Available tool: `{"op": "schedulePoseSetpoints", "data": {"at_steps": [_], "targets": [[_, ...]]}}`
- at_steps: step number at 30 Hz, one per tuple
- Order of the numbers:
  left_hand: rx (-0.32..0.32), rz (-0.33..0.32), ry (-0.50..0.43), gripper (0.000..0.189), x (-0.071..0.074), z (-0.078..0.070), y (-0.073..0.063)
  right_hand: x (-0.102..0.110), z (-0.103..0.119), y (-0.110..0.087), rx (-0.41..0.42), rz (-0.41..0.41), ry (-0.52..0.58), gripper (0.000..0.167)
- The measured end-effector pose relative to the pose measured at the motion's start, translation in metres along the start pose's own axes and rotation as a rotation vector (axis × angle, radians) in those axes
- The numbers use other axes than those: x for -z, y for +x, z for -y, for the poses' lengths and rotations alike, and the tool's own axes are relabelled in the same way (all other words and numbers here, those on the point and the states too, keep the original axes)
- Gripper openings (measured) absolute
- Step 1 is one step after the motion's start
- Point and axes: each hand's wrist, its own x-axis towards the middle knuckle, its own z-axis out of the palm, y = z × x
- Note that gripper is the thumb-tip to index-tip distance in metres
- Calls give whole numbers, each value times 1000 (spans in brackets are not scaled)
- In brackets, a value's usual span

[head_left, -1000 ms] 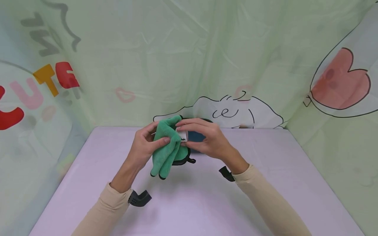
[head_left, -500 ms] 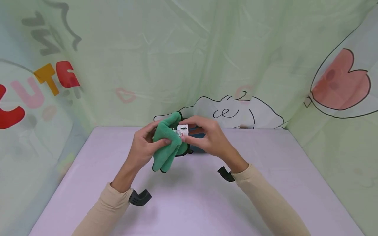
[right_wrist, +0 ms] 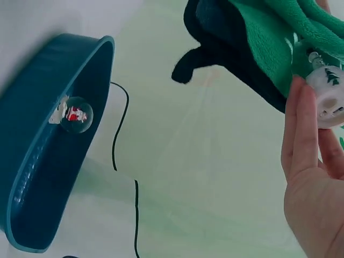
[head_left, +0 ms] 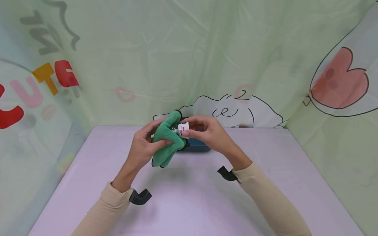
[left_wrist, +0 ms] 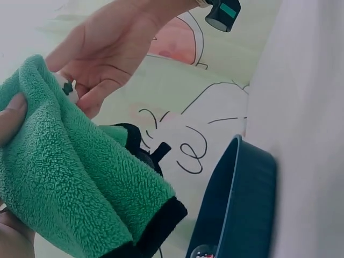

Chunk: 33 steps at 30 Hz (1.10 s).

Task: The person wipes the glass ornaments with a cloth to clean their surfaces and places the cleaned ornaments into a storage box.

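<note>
My left hand [head_left: 143,141] grips a bunched green towel [head_left: 167,139] with black edging, its thumb pressing the front folds. A small snow globe with a white base [head_left: 183,127] is pinched between the thumb and fingers of my right hand [head_left: 210,135]. Its clear dome points into the towel's folds, which partly cover it. In the right wrist view, dark tree shapes mark the white base [right_wrist: 329,97]. The towel's black hanging loop [right_wrist: 185,65] dangles there.
Behind the hands, a dark blue tub [head_left: 198,146] stands on the pale table [head_left: 189,203]. Another snow globe [right_wrist: 77,115], with a red-and-white figure, lies inside it. A patterned green curtain [head_left: 147,65] encloses the table.
My right hand has turned the snow globe, so a different side of its base faces up. The towel's hanging corners have risen slightly, and more of the tub shows.
</note>
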Motion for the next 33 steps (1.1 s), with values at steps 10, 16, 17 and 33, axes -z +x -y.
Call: {"op": "schedulePoseSetpoints", "data": {"at_steps": [10, 16, 17, 33], "targets": [[65, -1, -25, 55, 1, 0, 0, -4, 0, -1, 158, 29, 36, 42], [97, -7, -60, 50, 4, 1, 0, -7, -1, -1, 397, 0, -147, 49], [103, -5, -64, 50, 4, 1, -1, -7, -2, -1, 432, -9, -181, 50], [275, -13, -101, 49, 8, -2, 2, -7, -6, 5, 719, -44, -350, 49]]}}
